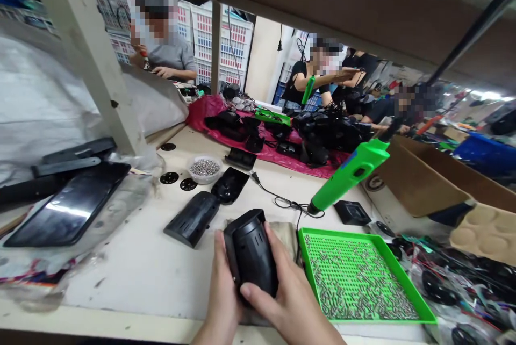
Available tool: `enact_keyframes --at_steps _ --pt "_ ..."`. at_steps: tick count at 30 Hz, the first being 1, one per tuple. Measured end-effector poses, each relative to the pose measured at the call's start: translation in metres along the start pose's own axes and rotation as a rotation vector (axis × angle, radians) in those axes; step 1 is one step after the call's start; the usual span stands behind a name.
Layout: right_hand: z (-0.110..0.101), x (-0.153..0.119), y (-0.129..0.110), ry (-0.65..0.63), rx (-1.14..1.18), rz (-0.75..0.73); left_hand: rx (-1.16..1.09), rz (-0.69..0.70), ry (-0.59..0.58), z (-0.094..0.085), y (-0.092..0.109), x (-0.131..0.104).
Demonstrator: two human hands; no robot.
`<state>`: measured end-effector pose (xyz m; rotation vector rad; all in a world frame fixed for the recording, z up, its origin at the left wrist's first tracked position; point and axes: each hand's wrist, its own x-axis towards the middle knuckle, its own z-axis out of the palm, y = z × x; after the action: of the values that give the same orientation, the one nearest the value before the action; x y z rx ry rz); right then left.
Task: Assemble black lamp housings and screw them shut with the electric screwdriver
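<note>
Between my two hands is a black plastic housing (256,256) with small vent slots, held over the near middle of the white table. My left hand (223,286) is pressed along its left side. On the right side, my right hand (278,286) wraps round it, thumb across the lower front. Behind the housing lie a black curved shell (192,218) and another black shell part (229,185). A green electric screwdriver (350,175) hangs tip down to the right. Close to my right hand sits a green tray (363,275) of many small screws.
A bowl of small metal pieces (205,169) stands behind the shells. A black glossy panel (72,205) lies at left. Cardboard boxes (423,178) and tangled wired parts (451,280) crowd the right. A shelf post (86,55) rises at left. Several people work beyond black parts on pink sheeting (193,111).
</note>
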<state>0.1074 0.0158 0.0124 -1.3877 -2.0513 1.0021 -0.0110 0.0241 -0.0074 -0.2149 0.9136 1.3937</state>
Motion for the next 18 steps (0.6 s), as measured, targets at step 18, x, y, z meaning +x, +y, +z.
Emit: enact_keyframes --at_steps 18 --pt "-0.020 0.002 0.001 -0.009 0.217 0.042 0.084 -0.032 0.006 0.004 0.003 -0.001"
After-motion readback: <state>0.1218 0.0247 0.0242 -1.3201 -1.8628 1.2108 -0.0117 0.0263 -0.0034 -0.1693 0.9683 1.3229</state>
